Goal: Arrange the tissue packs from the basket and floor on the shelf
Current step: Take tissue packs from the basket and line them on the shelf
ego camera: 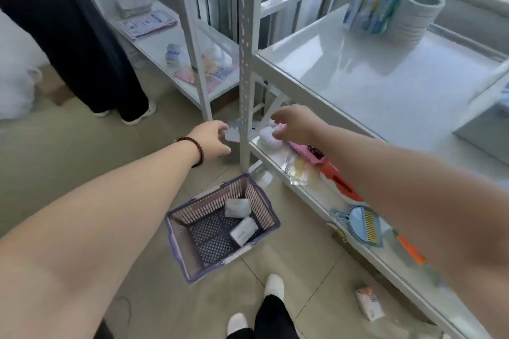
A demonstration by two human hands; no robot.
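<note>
A purple basket (176,231) stands on the floor below my arms with two white tissue packs (237,208) (243,230) inside. Another tissue pack (369,303) lies on the floor at the lower right, by the shelf's edge. My left hand (212,140) pinches a pale grey-blue tissue pack (233,132) beside the shelf's grey post (243,63); the post hides part of the pack. My right hand (293,126) reaches over the low shelf (311,195), fingers apart, just above a white and pink pack (268,138) lying there.
The low shelf also holds a pink item, an orange tool, a blue dustpan set and clear packets. The upper shelf (358,77) carries toothbrush packs and a grey roll. A person in dark trousers (82,58) stands at the left by another shelf unit. My feet are near the basket.
</note>
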